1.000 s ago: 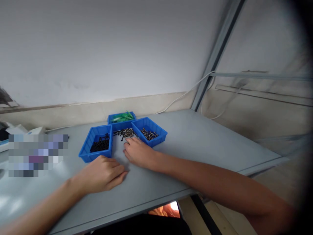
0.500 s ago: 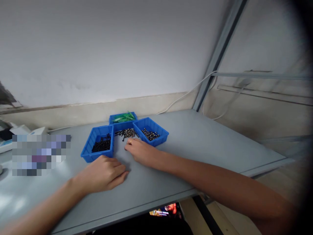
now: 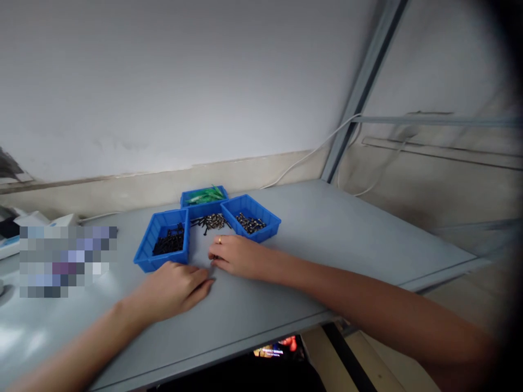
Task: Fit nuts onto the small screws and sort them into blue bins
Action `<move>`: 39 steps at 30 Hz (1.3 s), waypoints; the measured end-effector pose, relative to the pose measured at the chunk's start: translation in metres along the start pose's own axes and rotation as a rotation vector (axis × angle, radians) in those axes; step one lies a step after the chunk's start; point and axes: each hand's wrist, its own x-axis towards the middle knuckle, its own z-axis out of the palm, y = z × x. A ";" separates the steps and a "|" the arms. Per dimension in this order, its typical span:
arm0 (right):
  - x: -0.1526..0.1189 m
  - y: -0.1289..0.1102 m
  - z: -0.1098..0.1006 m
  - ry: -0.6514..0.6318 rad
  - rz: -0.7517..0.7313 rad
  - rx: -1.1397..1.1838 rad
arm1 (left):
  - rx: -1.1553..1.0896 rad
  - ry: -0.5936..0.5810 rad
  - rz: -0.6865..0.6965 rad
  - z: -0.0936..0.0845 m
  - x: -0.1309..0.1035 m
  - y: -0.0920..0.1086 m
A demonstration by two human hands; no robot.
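Observation:
My left hand [image 3: 175,288] rests low over the grey table, fingers curled and thumb against them; whatever they hold is hidden. Just to its right, my right hand [image 3: 241,257], with a ring, pinches something small and dark at its fingertips, too small to name. The fingertips of both hands nearly meet. Beyond them lies a loose pile of small black and metallic pieces [image 3: 214,220]. Left of the pile stands a blue bin [image 3: 144,247] with black screw-like pieces [image 3: 169,241]; right of it, another blue bin [image 3: 267,234] holds small metallic pieces [image 3: 250,223].
A third blue bin [image 3: 204,209] at the back holds green pieces [image 3: 206,195]. A blurred-out item [image 3: 67,261] and white boxes [image 3: 65,220] lie at the left. A white cable [image 3: 294,161] runs along the wall to a metal post [image 3: 351,117]. A lit screen [image 3: 278,348] shows below the table edge.
My right hand has come slightly down and nearer my left fingertips, and a small dark bit now shows between its fingers. My left hand has barely moved.

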 end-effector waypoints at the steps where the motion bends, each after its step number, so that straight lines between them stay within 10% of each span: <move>1: 0.000 -0.001 -0.002 -0.004 0.019 0.046 | 0.003 -0.011 -0.036 0.001 0.001 0.000; 17: -0.003 0.003 0.005 -0.020 0.381 0.815 | -0.157 0.045 -0.276 0.001 0.004 0.001; 39: -0.002 0.000 -0.012 -0.227 0.396 0.807 | -0.101 0.059 -0.173 0.002 0.001 -0.005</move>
